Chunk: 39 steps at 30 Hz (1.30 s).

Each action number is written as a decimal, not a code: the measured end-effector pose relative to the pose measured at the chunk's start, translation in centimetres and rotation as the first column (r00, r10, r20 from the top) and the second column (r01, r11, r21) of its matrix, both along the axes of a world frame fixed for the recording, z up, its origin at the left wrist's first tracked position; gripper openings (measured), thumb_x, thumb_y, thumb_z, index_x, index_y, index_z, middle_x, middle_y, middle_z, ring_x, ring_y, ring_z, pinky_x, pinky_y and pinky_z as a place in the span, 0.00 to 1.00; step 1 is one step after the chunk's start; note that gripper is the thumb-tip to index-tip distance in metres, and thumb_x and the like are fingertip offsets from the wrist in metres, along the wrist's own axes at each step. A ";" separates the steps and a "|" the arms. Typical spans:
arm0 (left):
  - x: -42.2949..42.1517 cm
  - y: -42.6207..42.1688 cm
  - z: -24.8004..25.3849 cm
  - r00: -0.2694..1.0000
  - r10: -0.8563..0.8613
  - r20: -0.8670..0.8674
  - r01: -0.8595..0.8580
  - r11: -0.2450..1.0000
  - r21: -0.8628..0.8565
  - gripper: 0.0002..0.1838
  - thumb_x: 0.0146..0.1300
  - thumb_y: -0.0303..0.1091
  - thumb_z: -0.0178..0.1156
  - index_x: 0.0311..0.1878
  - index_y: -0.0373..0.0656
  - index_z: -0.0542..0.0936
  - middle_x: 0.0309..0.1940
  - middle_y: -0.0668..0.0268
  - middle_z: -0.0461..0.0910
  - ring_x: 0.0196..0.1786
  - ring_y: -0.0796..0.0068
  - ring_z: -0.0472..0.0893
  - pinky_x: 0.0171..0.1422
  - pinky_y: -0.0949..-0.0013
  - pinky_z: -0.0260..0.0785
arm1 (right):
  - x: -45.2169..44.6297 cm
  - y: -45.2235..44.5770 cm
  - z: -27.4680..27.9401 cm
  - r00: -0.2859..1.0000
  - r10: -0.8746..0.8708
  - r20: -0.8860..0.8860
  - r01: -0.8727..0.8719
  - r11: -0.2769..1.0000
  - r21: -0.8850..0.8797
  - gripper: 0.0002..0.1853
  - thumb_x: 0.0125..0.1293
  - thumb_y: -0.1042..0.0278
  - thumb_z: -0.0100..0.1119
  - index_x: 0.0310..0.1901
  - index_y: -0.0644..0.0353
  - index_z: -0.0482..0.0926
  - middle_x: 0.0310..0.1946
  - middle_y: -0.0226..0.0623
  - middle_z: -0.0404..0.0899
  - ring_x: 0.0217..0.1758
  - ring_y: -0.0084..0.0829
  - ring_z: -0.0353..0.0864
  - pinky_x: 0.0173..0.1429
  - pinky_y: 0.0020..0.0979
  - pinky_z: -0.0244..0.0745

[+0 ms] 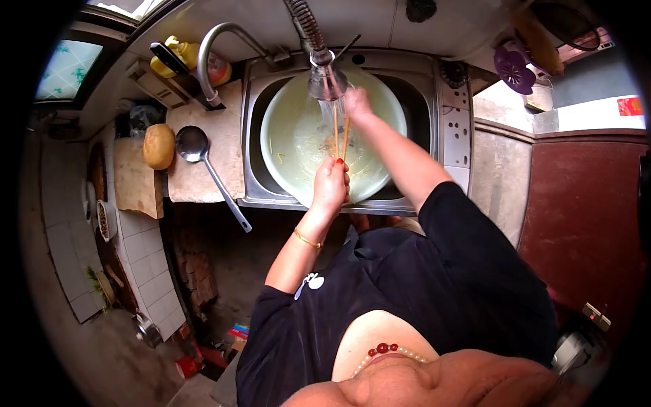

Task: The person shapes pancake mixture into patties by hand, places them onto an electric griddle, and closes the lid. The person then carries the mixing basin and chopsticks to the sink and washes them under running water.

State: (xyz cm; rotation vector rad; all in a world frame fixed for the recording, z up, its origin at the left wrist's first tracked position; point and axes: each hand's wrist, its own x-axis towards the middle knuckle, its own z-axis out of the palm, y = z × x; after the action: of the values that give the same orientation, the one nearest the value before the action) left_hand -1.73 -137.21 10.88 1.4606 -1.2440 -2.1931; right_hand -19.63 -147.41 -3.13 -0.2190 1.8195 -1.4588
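Note:
Water runs from a spray faucet head point(327, 83) into a large pale green basin point(281, 152) that sits in the metal sink point(254, 180). My left hand point(331, 184) is closed around the lower end of a pair of wooden chopsticks point(344, 141), over the basin's near rim. The chopsticks point away from me, under the stream. Near their far end, just right of the faucet head, is my right hand point(357, 105); its fingers are partly hidden, and what they hold cannot be made out. Small bits lie in the basin's water.
Left of the sink, a metal ladle point(192, 144) lies on a board point(224, 152) beside a round yellowish item point(159, 146). A curved faucet point(203, 64) and yellow bottle point(182, 54) stand behind. A purple flower-shaped item point(515, 70) hangs at the right.

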 end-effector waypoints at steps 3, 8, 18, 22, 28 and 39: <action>-0.1 -1.6 -0.8 0.999 0.035 -0.022 -0.035 0.999 -0.006 0.08 0.63 0.36 0.41 0.30 0.45 0.65 0.13 0.74 0.59 0.10 0.84 0.54 0.11 0.78 0.45 | 3.4 1.5 0.2 0.970 0.050 -0.238 -0.072 0.994 -0.083 0.09 0.51 0.69 0.48 0.29 0.67 0.73 0.26 0.55 0.75 0.33 0.52 0.75 0.36 0.41 0.71; 0.0 -2.1 -1.1 1.000 0.020 -0.007 -0.019 0.998 0.053 0.08 0.64 0.36 0.41 0.31 0.45 0.65 0.13 0.74 0.59 0.10 0.85 0.54 0.12 0.78 0.44 | 3.5 2.4 -1.3 0.573 0.305 -0.760 -0.308 0.940 0.145 0.11 0.51 0.69 0.48 0.28 0.69 0.76 0.24 0.52 0.75 0.31 0.54 0.75 0.37 0.44 0.72; 0.8 -2.8 -0.6 0.999 0.012 -0.035 -0.010 0.997 0.082 0.08 0.64 0.36 0.41 0.30 0.44 0.65 0.13 0.74 0.58 0.10 0.85 0.53 0.12 0.78 0.44 | 4.0 0.3 -2.7 0.686 0.004 -0.727 -0.174 0.972 -0.158 0.13 0.53 0.65 0.48 0.29 0.70 0.74 0.32 0.59 0.74 0.37 0.53 0.74 0.43 0.45 0.69; 2.4 -1.1 0.8 0.993 -0.113 -0.015 0.113 0.994 0.008 0.09 0.64 0.36 0.42 0.31 0.44 0.66 0.12 0.75 0.58 0.11 0.85 0.54 0.12 0.78 0.45 | -1.9 0.7 1.8 0.999 -0.027 -0.017 0.029 0.993 0.111 0.12 0.53 0.67 0.47 0.29 0.69 0.75 0.26 0.55 0.76 0.29 0.44 0.78 0.29 0.39 0.72; 2.2 -4.9 -4.9 0.896 0.009 0.444 0.358 0.577 -0.734 0.12 0.63 0.33 0.42 0.31 0.34 0.70 0.18 0.48 0.73 0.24 0.51 0.75 0.29 0.55 0.66 | 4.0 1.2 4.6 0.991 -0.113 -0.072 0.077 0.920 -0.384 0.16 0.56 0.67 0.47 0.45 0.63 0.69 0.39 0.51 0.75 0.42 0.42 0.76 0.44 0.38 0.71; -0.7 -3.1 -4.2 0.881 -0.083 0.466 0.433 0.539 -0.722 0.12 0.62 0.31 0.45 0.30 0.31 0.70 0.23 0.40 0.74 0.31 0.40 0.74 0.35 0.49 0.65 | 3.7 -0.4 4.7 0.979 0.011 -0.206 0.003 0.998 0.069 0.37 0.49 0.45 0.61 0.54 0.61 0.61 0.43 0.56 0.73 0.48 0.51 0.73 0.52 0.39 0.67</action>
State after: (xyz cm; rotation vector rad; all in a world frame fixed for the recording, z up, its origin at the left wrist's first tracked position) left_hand -2.40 -140.36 6.71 1.3191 -2.3261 -1.0705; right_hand -15.89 -147.82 1.60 -0.3501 2.0299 -1.4114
